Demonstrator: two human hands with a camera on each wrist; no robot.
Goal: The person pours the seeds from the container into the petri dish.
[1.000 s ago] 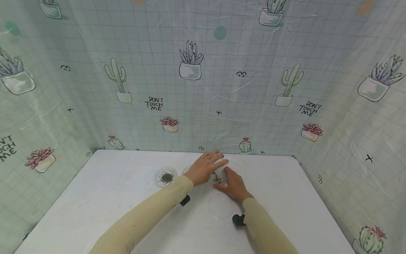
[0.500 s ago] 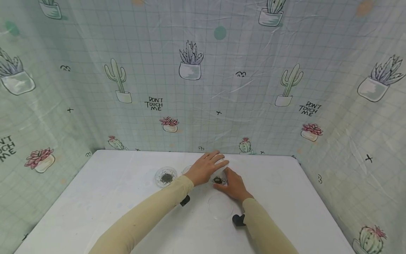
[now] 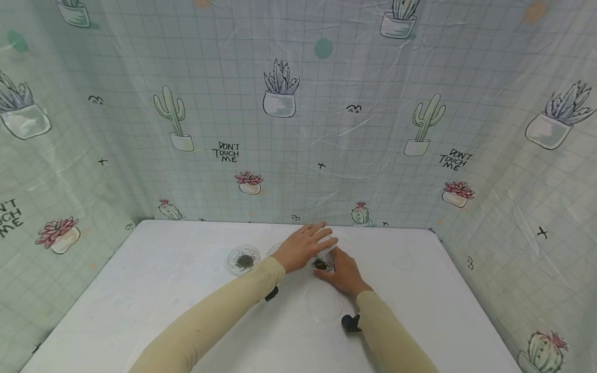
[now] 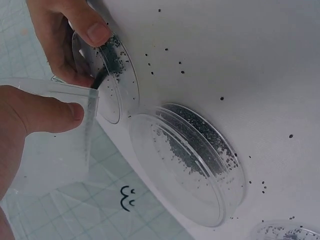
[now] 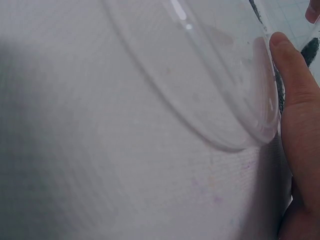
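My left hand [image 3: 300, 248] grips a translucent plastic cup [image 4: 55, 155], its thumb along the side near the rim. The cup is tipped, and dark seed-like granules run from its mouth in a dark streak [image 4: 101, 77]. They fall into a clear petri dish [image 4: 131, 82], where a dark heap [image 3: 320, 264] lies. My right hand [image 3: 344, 272] holds that dish by its edge, with thumb and fingers around it. In the right wrist view my right thumb [image 5: 295, 75] shows beside a clear round dish or lid [image 5: 215, 100].
Left of the hands stands a petri dish [image 3: 244, 260] with dark granules. Stacked clear dishes [image 4: 185, 165] holding granules stand beside the held one. A clear round lid or dish [image 3: 324, 303] lies nearer on the white table [image 3: 186, 290]. Loose granules [image 4: 182, 72] are scattered about. Printed curtains surround the table.
A dark heap of granules has gathered in the held petri dish, where only scattered dark bits showed before. My left hand has shifted very slightly right; my right hand stays in place.
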